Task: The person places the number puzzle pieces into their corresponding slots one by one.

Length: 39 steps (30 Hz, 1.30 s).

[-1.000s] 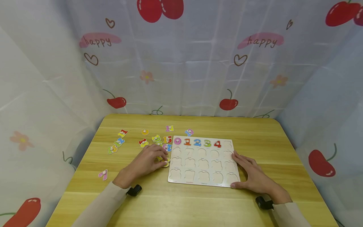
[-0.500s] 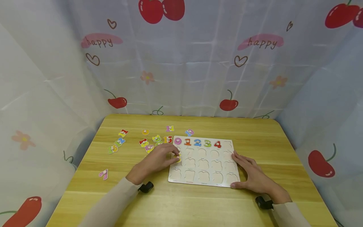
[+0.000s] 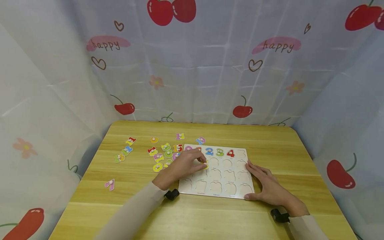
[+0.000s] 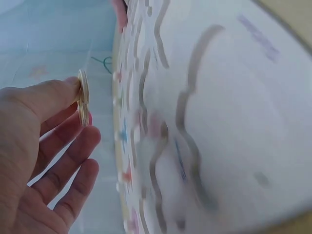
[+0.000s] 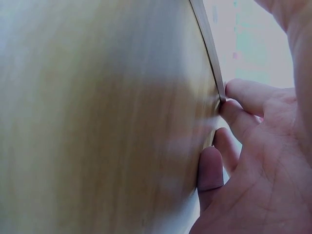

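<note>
A small puzzle piece [image 4: 83, 100], showing yellow in the head view, is being pinched between the thumb and fingers of the left hand [image 3: 183, 165]. It is being held over the white number board [image 3: 222, 181], left of its middle and apart from its surface; as it is being shown edge-on in the left wrist view, its numeral cannot be told. The right hand [image 3: 268, 186] is being held extended, its fingers being rested against the board's right edge and its thumb being placed at the near right corner. In the far row, the blue 2 [image 3: 209, 151], green 3 [image 3: 220, 152] and red 4 [image 3: 230, 153] are being held in recesses, while the 0 and the 1 are being partly covered by the left hand. Left of the board, the wooden table [image 3: 210, 220] is being occupied by loose pieces [image 3: 168, 153], with a pink piece [image 3: 110, 184] being set well apart, nearer and farther left.
</note>
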Each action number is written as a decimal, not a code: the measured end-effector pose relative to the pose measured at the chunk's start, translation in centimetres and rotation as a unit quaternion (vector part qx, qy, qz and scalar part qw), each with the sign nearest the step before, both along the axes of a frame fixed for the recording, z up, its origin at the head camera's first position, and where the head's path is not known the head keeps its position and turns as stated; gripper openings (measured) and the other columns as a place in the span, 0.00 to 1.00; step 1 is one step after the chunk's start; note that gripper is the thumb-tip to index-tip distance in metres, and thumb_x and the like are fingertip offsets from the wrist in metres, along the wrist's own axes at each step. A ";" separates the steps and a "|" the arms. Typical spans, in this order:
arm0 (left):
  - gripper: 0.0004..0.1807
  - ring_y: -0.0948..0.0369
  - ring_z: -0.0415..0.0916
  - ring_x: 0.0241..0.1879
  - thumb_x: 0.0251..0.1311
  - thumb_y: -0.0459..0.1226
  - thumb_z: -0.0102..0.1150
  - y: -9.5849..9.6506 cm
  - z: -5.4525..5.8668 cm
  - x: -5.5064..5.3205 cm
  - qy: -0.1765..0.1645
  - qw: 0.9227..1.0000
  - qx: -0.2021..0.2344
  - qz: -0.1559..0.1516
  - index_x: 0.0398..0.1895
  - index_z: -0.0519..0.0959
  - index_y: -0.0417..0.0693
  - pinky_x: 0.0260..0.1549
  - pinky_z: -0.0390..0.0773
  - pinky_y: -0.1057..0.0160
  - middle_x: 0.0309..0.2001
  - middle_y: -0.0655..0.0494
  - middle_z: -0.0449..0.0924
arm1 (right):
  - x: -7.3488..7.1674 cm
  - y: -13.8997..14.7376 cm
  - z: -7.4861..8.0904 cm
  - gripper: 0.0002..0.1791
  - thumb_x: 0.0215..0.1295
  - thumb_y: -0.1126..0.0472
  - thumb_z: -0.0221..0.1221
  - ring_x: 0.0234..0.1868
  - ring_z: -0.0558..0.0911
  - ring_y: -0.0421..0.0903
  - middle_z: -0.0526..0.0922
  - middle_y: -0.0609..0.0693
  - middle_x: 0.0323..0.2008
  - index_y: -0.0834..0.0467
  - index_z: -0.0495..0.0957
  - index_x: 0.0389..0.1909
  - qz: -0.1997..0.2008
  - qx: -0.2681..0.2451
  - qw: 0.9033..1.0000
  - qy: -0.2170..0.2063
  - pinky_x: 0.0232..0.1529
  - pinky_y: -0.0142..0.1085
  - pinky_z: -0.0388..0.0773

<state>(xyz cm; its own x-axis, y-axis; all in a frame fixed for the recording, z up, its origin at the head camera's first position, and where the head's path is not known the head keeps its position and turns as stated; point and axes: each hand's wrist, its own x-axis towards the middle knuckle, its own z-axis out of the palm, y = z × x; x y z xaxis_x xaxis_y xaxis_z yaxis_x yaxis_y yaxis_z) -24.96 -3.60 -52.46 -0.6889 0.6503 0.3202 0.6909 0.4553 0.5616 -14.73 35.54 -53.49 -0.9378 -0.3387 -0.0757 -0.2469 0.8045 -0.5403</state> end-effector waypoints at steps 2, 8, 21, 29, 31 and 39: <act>0.07 0.58 0.93 0.50 0.76 0.40 0.80 1.1 0.0 -0.3 -0.001 1.000 -0.003 -0.002 0.47 0.91 0.50 0.58 0.91 0.60 0.47 0.57 0.93 | 0.0 0.1 0.0 0.72 0.57 0.32 0.86 0.85 0.61 0.75 0.57 0.59 0.95 0.56 0.61 0.94 -0.001 0.001 1.000 0.000 0.75 0.84 0.60; 0.06 0.59 0.92 0.51 0.78 0.43 0.78 4.7 0.2 -1.3 -0.026 0.999 -0.024 0.003 0.47 0.92 0.52 0.55 0.89 0.64 0.49 0.59 0.95 | 0.0 0.1 -0.1 0.72 0.56 0.32 0.87 0.85 0.61 0.75 0.58 0.60 0.95 0.57 0.62 0.94 0.005 -0.003 1.000 0.006 0.74 0.82 0.60; 0.08 0.64 0.83 0.48 0.79 0.51 0.76 13.0 0.3 -4.3 -0.001 0.994 -0.092 0.052 0.48 0.94 0.60 0.50 0.81 0.66 0.49 0.66 0.94 | -0.2 0.2 -0.1 0.71 0.57 0.34 0.87 0.84 0.64 0.76 0.60 0.62 0.94 0.59 0.62 0.93 0.016 0.006 1.000 0.020 0.74 0.83 0.66; 0.08 0.67 0.82 0.47 0.80 0.51 0.76 16.6 -1.2 -5.1 -0.017 0.992 -0.108 0.070 0.49 0.95 0.61 0.51 0.81 0.67 0.49 0.67 0.95 | -0.2 0.3 -0.4 0.71 0.57 0.33 0.87 0.84 0.64 0.75 0.60 0.61 0.94 0.59 0.62 0.93 0.017 0.006 1.000 0.016 0.74 0.83 0.65; 0.08 0.66 0.84 0.48 0.80 0.51 0.76 17.1 -1.4 -5.1 -0.012 0.990 -0.117 0.081 0.48 0.95 0.62 0.53 0.83 0.66 0.50 0.68 0.95 | -0.2 0.2 -0.4 0.71 0.58 0.32 0.86 0.84 0.64 0.75 0.60 0.60 0.94 0.58 0.62 0.93 0.018 0.008 1.000 0.017 0.74 0.82 0.65; 0.10 0.63 0.85 0.53 0.81 0.53 0.73 18.5 -1.6 -5.5 0.021 0.982 -0.155 0.105 0.50 0.96 0.63 0.59 0.86 0.61 0.50 0.66 0.92 | -0.1 0.3 -0.2 0.71 0.58 0.32 0.86 0.84 0.65 0.74 0.60 0.59 0.95 0.57 0.61 0.94 0.013 0.015 1.000 0.021 0.75 0.83 0.67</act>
